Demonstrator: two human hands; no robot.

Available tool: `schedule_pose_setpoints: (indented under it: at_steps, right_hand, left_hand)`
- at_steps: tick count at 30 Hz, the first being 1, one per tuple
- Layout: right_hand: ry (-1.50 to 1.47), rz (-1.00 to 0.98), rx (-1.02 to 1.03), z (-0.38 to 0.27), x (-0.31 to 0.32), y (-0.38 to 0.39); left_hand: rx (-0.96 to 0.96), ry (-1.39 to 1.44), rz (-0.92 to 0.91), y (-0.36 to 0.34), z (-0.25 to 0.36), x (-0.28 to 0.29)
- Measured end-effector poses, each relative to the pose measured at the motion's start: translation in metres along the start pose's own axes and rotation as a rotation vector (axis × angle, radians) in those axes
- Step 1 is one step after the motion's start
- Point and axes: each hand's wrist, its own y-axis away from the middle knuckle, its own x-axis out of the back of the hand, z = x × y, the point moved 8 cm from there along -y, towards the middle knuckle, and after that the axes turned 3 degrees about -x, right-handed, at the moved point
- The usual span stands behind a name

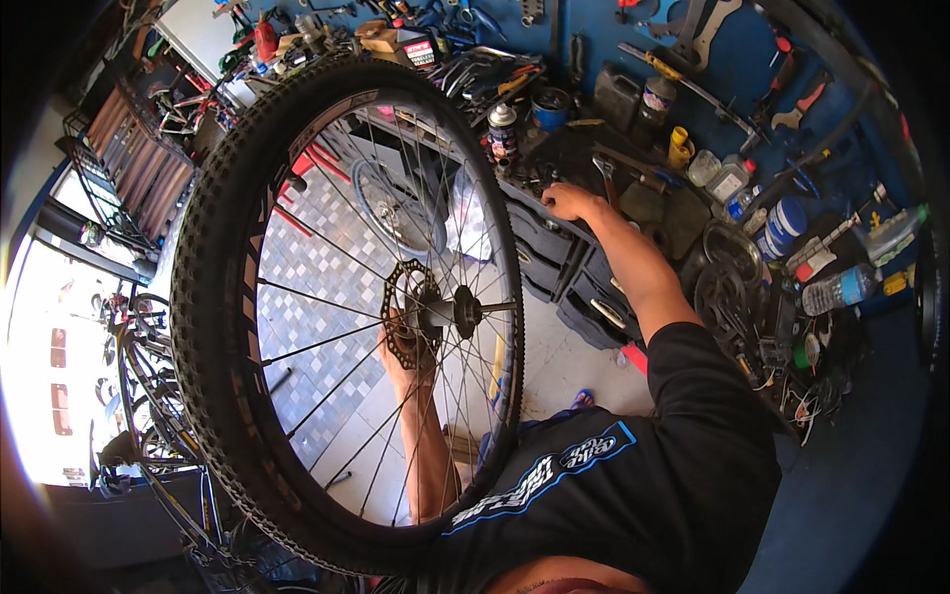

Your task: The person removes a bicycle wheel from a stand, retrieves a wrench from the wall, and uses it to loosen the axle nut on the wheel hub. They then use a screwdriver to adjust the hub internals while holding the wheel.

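A bicycle wheel [220, 163] with a knobby black tyre stands upright in front of me, filling the left and middle of the view. My left hand [404, 358] grips it at the hub [450, 312], with the fingers partly hidden behind the disc brake rotor [394, 315]. My right arm stretches out to the cluttered workbench [633, 203]. There my right hand [571, 202] is closed at the bench's front edge, among small dark parts. Whatever its fingertips hold is too small to make out. A spray can [503, 134] stands just beyond it.
Wrenches [705, 35] hang on the blue wall. Bottles [841, 290], blue-and-white tubs [785, 218] and chainrings [720, 292] crowd the bench's right side. Dark drawers [584, 292] sit below it. Parked bicycles [158, 396] stand at the left. Another wheel [396, 213] shows through the spokes.
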Motion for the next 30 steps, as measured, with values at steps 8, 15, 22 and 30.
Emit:
schedule_pose_setpoints:
  at_steps: [8, 15, 22, 30]
  right_hand:
    - [-0.011, 0.043, -0.053, 0.004, -0.008, -0.006]
    - [0.091, -0.004, -0.169, -0.012, 0.001, 0.001]
    - [-0.208, 0.111, -0.228, 0.015, -0.003, 0.016]
    - [-1.212, 0.401, -0.362, 0.053, -0.010, 0.047]
  left_hand:
    - [0.015, -0.197, -0.035, 0.002, 0.018, -0.001]
    - [-0.056, -0.206, -0.003, -0.001, 0.000, 0.012]
    - [-0.090, -0.216, -0.014, -0.003, -0.008, 0.012]
    - [-0.110, -0.214, -0.035, -0.009, -0.006, 0.000]
